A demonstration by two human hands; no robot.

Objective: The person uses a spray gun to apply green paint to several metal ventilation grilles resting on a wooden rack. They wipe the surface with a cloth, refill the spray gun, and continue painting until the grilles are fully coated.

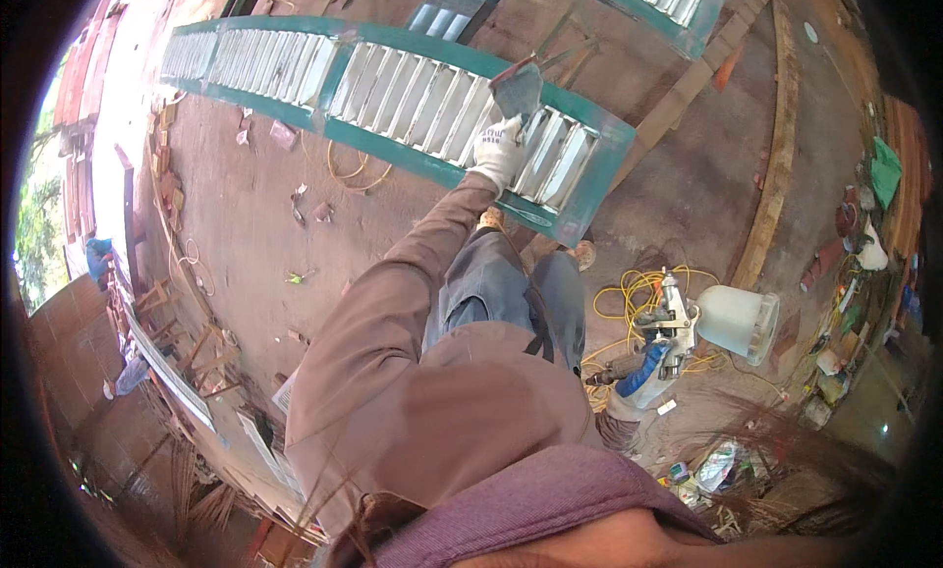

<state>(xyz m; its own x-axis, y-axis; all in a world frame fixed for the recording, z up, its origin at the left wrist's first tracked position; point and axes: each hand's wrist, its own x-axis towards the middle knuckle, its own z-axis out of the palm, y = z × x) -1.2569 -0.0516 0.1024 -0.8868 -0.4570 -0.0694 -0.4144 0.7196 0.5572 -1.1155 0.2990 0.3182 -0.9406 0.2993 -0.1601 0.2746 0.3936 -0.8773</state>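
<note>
My left hand [499, 154], in a white work glove, is closed on the lower end of a flat grey piece with a reddish edge [518, 89]; its exact kind I cannot make out. The piece is over a long louvred shutter panel [393, 92] with a green frame and whitish slats. Low on the right, my right hand [643, 377], in a blue and white glove, grips a metal spray gun [674, 323]. A translucent paint cup [739, 323] is attached to the gun and points to the right.
Yellow hose [629, 298] lies coiled on the brown floor beside my right hand. Wooden beams [771, 175] run along the right. Another louvred panel [678, 3] is at the top. Scraps and tools line the right side, with wood pieces [201, 357] at the left.
</note>
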